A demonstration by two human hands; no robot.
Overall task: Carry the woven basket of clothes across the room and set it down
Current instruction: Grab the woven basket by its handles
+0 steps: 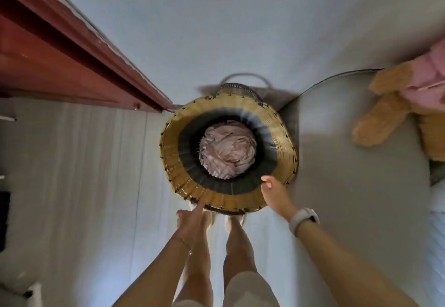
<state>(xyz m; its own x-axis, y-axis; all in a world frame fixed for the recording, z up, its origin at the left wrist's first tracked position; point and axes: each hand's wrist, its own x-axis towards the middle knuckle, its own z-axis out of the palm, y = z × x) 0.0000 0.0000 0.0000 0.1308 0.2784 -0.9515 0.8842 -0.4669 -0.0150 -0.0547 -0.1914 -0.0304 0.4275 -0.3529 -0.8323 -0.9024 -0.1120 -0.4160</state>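
Note:
A round woven basket [284,147], with a yellow rim and a dark inner band, stands on the floor against the wall in the head view. Crumpled pale pink clothes [227,152] fill its bottom. A dark handle [237,87] arches over its far side. My left hand [191,217] reaches to the near rim with a finger stretched out and touching the weave. My right hand [274,192], with a white watch on the wrist, lies at the near right rim with its fingers apart. Neither hand is closed around the basket.
A red-brown wooden door frame [79,51] runs along the left. A white wall [216,29] is right behind the basket. A grey rounded cushion or bed [349,162] fills the right, with an orange plush toy [382,114] on it. My bare feet [234,222] stand just short of the basket.

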